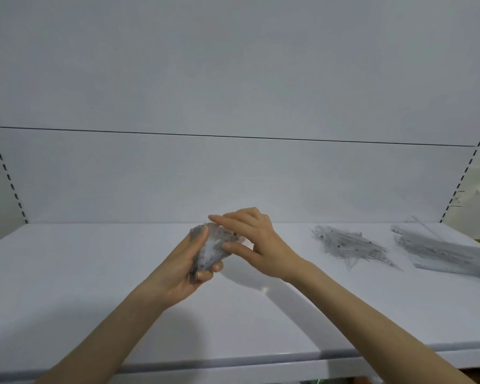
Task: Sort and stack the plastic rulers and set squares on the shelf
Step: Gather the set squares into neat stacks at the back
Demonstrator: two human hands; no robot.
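Head camera view, looking down on a wide white shelf (94, 300) with a plain white back panel (233, 79) behind it. At the far right of the shelf lies a loose heap of long clear rulers (444, 253). Just left of it, and apart from it, lies a smaller jumble of clear set squares (349, 245), their corners pointing every way.

Near the middle, both bare forearms reach in above the shelf. The left hand (189, 270) has its grip clamped round a small stack of clear plastic pieces (215, 246) held off the shelf; blur hides whether they are rulers or set squares. The right hand (258, 242) has its grip apart, with straight fingers along the stack's top and the thumb against its near edge.

This looks like the squaring-up step, edges being tapped level. The next move probably calls for laying the evened stack flat on bare shelf, without the slippery pieces fanning out.
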